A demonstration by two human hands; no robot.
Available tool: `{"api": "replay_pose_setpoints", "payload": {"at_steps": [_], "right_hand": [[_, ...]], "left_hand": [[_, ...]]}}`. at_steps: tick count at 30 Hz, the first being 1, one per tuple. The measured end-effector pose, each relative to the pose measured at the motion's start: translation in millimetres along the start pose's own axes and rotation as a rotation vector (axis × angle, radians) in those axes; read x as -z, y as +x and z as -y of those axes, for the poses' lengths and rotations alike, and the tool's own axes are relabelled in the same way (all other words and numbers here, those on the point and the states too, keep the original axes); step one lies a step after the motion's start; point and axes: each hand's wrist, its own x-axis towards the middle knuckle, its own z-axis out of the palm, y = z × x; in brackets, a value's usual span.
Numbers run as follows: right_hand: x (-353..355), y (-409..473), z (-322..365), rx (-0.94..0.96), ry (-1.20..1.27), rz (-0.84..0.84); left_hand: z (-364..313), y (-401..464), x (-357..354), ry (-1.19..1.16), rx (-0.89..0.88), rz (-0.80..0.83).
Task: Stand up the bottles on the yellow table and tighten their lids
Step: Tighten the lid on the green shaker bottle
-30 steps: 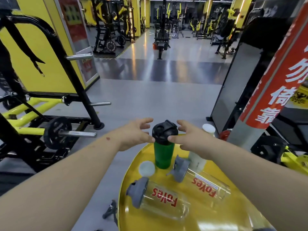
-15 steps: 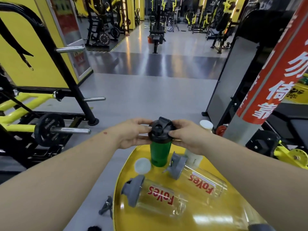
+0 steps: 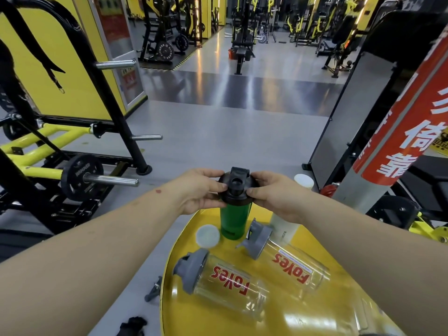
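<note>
A green bottle (image 3: 234,220) stands upright at the far edge of the round yellow table (image 3: 286,318). Its black lid (image 3: 236,187) is gripped from both sides: my left hand (image 3: 198,190) on its left rim, my right hand (image 3: 274,192) on its right rim. Two clear bottles with red lettering lie on their sides, one near the front (image 3: 228,284) and one to the right (image 3: 295,265), both with grey lids. A white bottle (image 3: 283,229) stands behind my right wrist, partly hidden. A loose white round lid (image 3: 208,235) lies flat beside the green bottle.
A black and yellow weight rack (image 3: 80,175) with a plate stands left of the table. A grey pillar with a red sign (image 3: 397,132) rises on the right. A white cap (image 3: 303,181) shows beyond my right hand. Grey floor stretches ahead.
Both hands, apart and open around the green bottle's lid a second ago, have closed onto the lid's rim from either side.
</note>
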Motion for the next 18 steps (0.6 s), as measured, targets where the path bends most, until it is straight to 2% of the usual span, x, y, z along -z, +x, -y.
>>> {"api": "replay_pose_setpoints", "payload": {"at_steps": [13,18], "right_hand": [[-7.5,-3.9,4.2,-0.015,-0.092,0.004],[-12.7,-15.5,5.0,-0.025,-0.438,-0.164]], "left_hand": [[5.3,-3.8,-0.9,-0.058,-0.004,-0.03],[7.5,-12.3,9.6,0.018,0.012,0.005]]}}
